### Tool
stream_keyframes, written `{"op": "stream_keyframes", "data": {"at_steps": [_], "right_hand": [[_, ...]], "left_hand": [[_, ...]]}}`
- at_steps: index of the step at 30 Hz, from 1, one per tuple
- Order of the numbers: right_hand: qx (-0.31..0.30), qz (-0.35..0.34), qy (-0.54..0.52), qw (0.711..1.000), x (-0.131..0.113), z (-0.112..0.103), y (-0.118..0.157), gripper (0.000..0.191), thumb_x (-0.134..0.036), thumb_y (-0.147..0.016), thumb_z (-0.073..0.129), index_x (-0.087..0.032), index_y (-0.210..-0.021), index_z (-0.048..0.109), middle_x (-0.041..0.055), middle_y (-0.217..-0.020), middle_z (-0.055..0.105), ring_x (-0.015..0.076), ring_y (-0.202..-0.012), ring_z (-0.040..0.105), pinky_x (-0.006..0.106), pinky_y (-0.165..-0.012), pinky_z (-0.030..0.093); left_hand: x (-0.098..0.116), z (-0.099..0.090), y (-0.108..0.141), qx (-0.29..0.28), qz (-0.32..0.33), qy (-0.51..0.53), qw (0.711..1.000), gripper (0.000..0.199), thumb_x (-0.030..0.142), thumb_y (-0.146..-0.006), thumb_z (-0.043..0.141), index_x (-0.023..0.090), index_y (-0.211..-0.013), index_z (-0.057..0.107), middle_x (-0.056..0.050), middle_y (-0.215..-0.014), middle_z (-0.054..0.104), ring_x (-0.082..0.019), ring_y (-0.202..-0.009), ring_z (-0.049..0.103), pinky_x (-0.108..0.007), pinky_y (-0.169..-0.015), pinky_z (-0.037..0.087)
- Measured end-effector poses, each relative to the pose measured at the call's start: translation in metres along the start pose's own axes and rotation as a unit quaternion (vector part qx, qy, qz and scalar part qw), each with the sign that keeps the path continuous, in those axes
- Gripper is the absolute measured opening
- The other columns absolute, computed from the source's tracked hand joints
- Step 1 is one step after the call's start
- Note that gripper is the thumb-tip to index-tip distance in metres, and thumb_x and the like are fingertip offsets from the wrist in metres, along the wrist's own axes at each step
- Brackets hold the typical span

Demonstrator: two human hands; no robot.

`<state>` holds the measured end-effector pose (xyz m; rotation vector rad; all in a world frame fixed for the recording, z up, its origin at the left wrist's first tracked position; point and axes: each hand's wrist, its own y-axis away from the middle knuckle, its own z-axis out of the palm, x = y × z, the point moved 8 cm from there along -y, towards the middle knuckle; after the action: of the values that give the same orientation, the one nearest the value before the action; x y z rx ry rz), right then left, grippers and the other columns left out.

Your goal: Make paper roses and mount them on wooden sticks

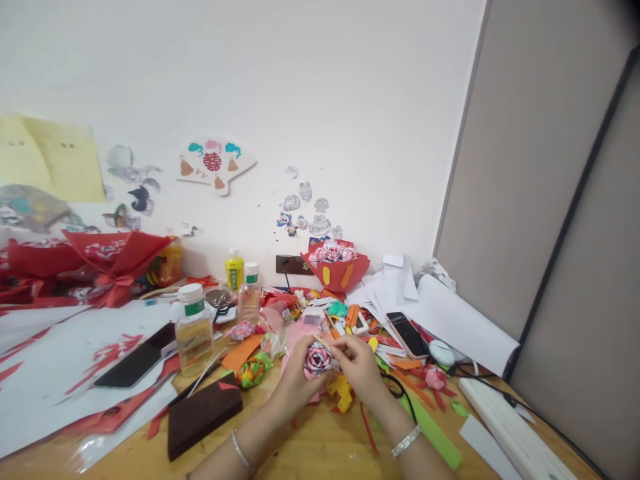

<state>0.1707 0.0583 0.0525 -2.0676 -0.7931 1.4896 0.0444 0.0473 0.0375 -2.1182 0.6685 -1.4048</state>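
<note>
A pink and dark paper rose (318, 360) is held over the middle of the table. My left hand (296, 379) wraps round its left side and underside, fingers closed on it. At its upper right, my right hand (356, 365) pinches a thin pale strip (323, 343) that lies along the rose's top edge. Pink paper (300, 333) lies behind the hands, and a yellow paper piece (341, 393) is just below them.
Two clear bottles (195, 337) and a dark box (204, 415) stand left, near a black tablet (137, 357). A red bouquet (336, 270) stands at the wall. At right are a phone (407, 335), a white mouse (442, 353) and a white power strip (515, 433).
</note>
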Motion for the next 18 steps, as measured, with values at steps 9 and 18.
{"op": "stream_keyframes", "data": {"at_steps": [9, 18], "right_hand": [[0.026, -0.180, 0.241, 0.954, -0.028, 0.011, 0.013, 0.030, -0.021, -0.095, 0.032, -0.018, -0.090, 0.061, 0.0062, -0.077, 0.063, 0.0164, -0.071, 0.060, 0.026, -0.063, 0.046], [-0.008, -0.080, 0.116, 0.990, -0.010, 0.011, 0.006, 0.017, -0.017, -0.088, 0.044, -0.019, -0.087, 0.061, 0.0031, -0.079, 0.064, 0.0155, -0.074, 0.060, 0.024, -0.067, 0.046]], "left_hand": [[-0.008, -0.004, 0.000, 0.036, -0.022, 0.005, 0.999, 0.037, 0.019, -0.069, 0.060, 0.020, -0.105, 0.048, -0.004, -0.098, 0.060, -0.022, -0.091, 0.060, -0.034, -0.080, 0.048], [-0.014, -0.003, 0.001, 0.031, -0.021, -0.001, 0.999, 0.041, 0.021, -0.071, 0.060, 0.020, -0.109, 0.047, -0.006, -0.102, 0.061, -0.022, -0.095, 0.060, -0.036, -0.082, 0.049]]}}
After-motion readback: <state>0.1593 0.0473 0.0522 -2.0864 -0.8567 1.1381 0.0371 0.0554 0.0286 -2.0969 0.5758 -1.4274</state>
